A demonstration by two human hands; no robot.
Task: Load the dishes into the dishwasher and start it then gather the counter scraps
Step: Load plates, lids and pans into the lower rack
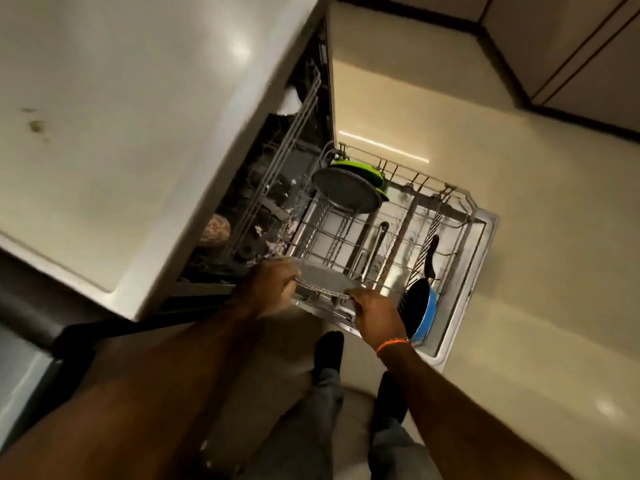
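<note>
Your left hand (268,289) and right hand (375,315) pinch a grey plate (320,277) over the lower rack (446,282); missing the tines risks chipping it.

Green plate (360,168), blue pan (427,315)

Both forearms bare, no sleeves in view. Left hand (268,289) w/ nothing on wrist or fingers that shows; left arm blurred near the camera. Right hand (379,318) has a thin orange band (393,344) round the wrist, looks like thread or cord, can't tell which. No rings or watch visible on either hand, though blur hides fine detail. Lower down: grey trousers (325,389), loose fabric w/ folds at the shins. Feet in dark, near-black socks or soft shoes (329,348), can't tell which; no laces, logos or markings visible. Rest of body out of view.
</note>
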